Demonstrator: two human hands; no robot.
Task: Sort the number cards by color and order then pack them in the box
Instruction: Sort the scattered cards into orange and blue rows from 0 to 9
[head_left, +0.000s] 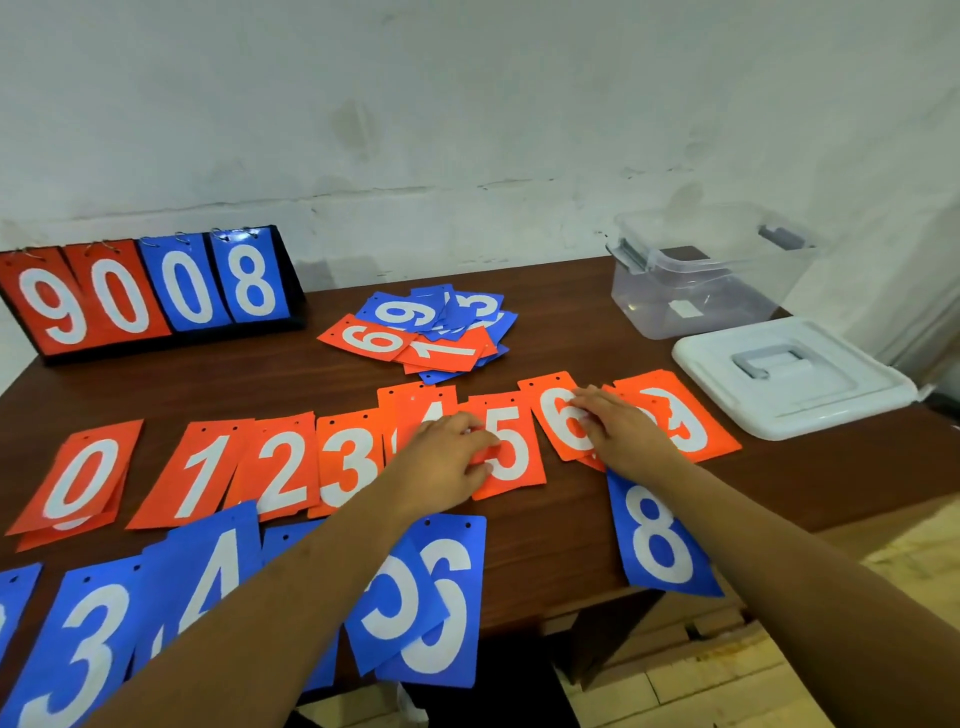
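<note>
- Presently pressing right hand (618, 431) flat on orange 6 card (556, 415) — gripping nothing.
- Resting left hand (447, 454) at orange 5 card (514, 452) edge; pinching or pushing, cannot tell.
- Lying just beyond both hands — unsorted pile (431, 327), probably nearer the left; box (701, 280) sitting far right.

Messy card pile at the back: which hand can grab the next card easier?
Probably the left hand. It sits straight in front of the mixed pile, touching the orange 5. The right hand rests on the orange 6, further off to the side.
</note>
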